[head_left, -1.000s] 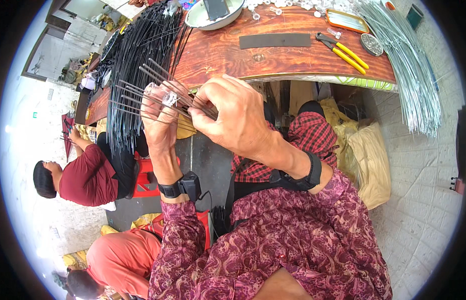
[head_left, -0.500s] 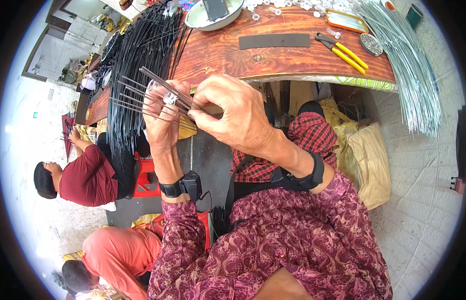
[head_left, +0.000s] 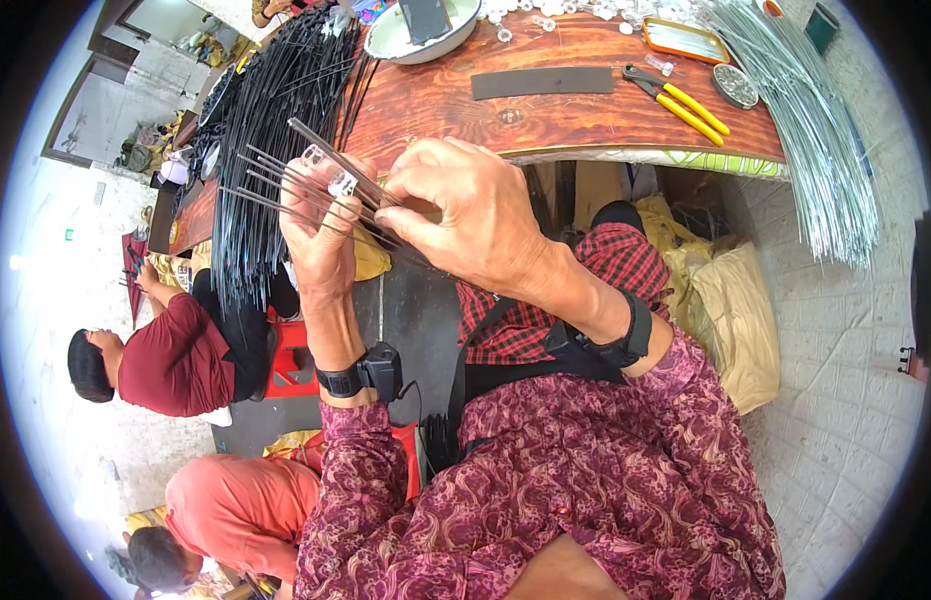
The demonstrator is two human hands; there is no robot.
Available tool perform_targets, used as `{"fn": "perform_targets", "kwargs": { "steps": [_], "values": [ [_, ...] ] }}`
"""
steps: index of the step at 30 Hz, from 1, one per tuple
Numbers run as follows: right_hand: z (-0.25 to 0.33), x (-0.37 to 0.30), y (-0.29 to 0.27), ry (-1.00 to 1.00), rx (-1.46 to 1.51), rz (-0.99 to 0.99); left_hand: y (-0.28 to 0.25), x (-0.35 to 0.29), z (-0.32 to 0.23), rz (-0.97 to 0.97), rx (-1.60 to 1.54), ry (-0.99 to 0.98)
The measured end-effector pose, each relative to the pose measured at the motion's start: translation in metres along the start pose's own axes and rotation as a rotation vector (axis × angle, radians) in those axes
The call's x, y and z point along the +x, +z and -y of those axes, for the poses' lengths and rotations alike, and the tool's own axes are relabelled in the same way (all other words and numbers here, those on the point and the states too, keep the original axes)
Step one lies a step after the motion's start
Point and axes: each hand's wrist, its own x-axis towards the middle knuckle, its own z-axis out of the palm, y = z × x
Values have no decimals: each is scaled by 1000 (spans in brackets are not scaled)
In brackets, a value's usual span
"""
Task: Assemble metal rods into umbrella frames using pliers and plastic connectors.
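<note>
My left hand [head_left: 321, 250] is raised in front of the table, its fingers closed round several thin dark metal rods [head_left: 269, 170] that fan out to the left. A thicker dark rod [head_left: 314, 133] slants among them. At my left fingertips shows a small clear plastic fitting [head_left: 341, 184], with the rods running close by it. My right hand [head_left: 476, 215] pinches the rods just right of the fitting, thumb against forefinger. How the rods join the fitting is hidden behind the fingers.
On the wooden table [head_left: 436, 110] are a dark flat strip [head_left: 542, 83], yellow-handled pliers [head_left: 686, 110], a bowl [head_left: 426, 45] and an orange-rimmed tray [head_left: 686, 42]. Black rods [head_left: 276, 130] hang off its left, silvery rods [head_left: 816, 140] off its right. Two people sit at left.
My hands have shifted only slightly, still together on the rods. The left fingers have changed their hold a little, and the clear fitting shows more plainly. The table sits slightly further left in view.
</note>
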Motion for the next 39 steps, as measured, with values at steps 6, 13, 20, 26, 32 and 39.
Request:
{"fn": "perform_targets", "kwargs": {
  "steps": [6,13,20,26,32,39],
  "values": [
    [1,-4,-1,98,115,62,-10,-7,1,25,5,17],
    [5,-4,1,190,146,16,-9,-9,1,9,62,29],
    [-2,-1,0,207,215,73,-14,-6,2,-26,109,3],
    [2,-4,-1,261,282,56,-15,-10,4,-49,76,4],
    [3,-5,-4,251,288,78,-15,-11,4,-38,40,2],
    [3,-8,-2,274,312,45,-18,-10,3,6,32,-14]
  ]
}}
